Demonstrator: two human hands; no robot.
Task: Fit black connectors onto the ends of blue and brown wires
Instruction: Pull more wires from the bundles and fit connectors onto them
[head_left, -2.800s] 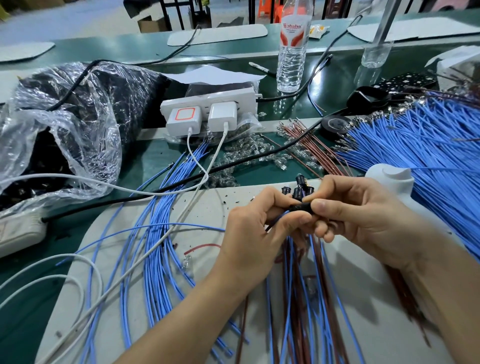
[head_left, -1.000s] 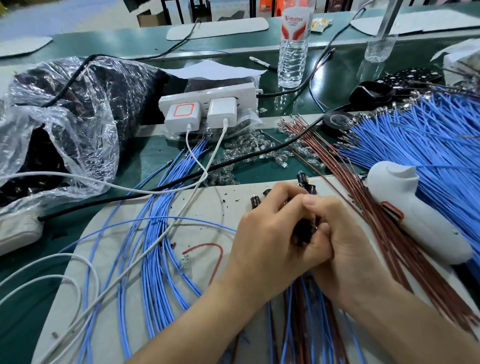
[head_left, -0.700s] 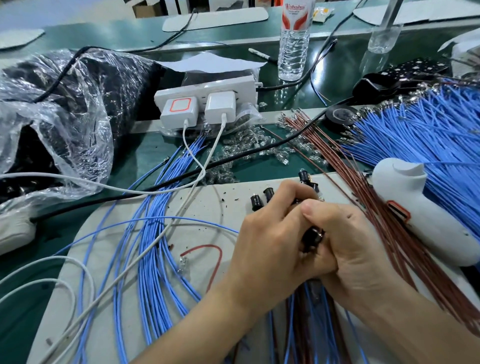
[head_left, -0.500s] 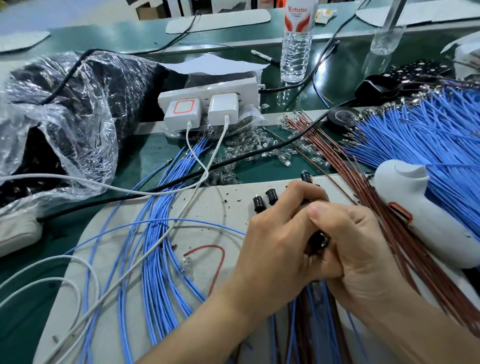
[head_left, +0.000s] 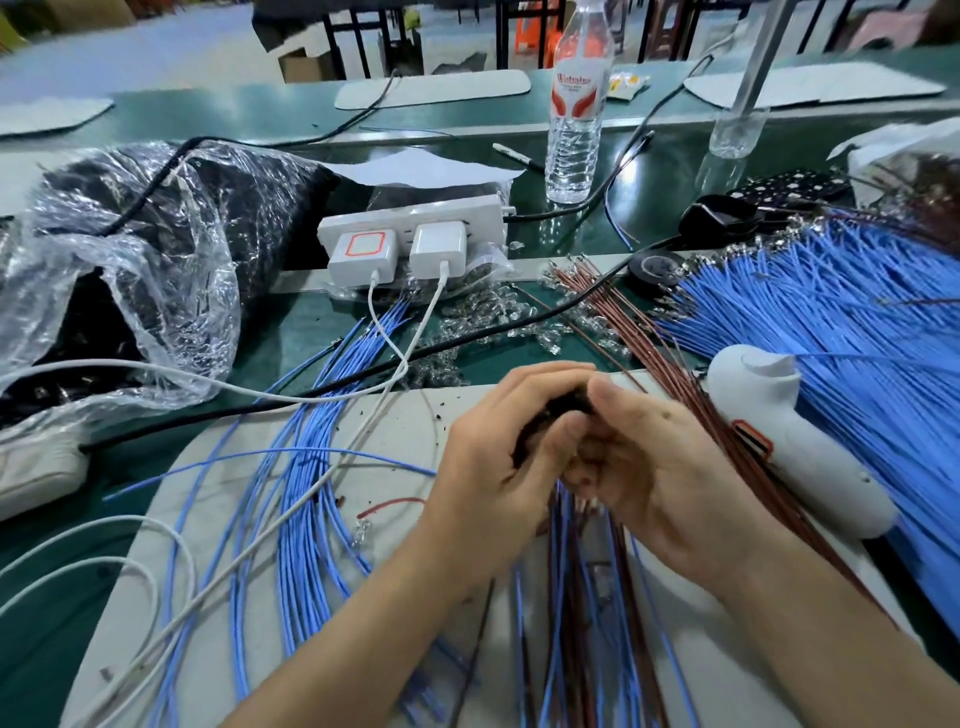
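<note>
Both hands meet over the grey work mat (head_left: 395, 436). My left hand (head_left: 498, 467) curls round a cluster of black connectors (head_left: 563, 405), and my right hand (head_left: 654, 467) pinches the same cluster from the right with thumb and fingers. A bundle of blue and brown wires (head_left: 576, 597) hangs from the connectors toward me, between my forearms. How the wire ends sit in the connectors is hidden by my fingers. Loose blue wires (head_left: 306, 499) lie on the mat to the left. Brown wires (head_left: 670, 364) fan out to the right.
A white hand tool (head_left: 795, 447) lies right of my hands, beside a big pile of blue wires (head_left: 852, 332). Behind are a white power strip (head_left: 415, 244), a water bottle (head_left: 574, 109), small clear bulbs (head_left: 488, 322), a tape roll (head_left: 654, 267) and a plastic bag (head_left: 130, 270).
The hands have closed over the connector cluster, so the loose connectors seen sticking out behind the fingers are now covered. The view has tilted up a little.
</note>
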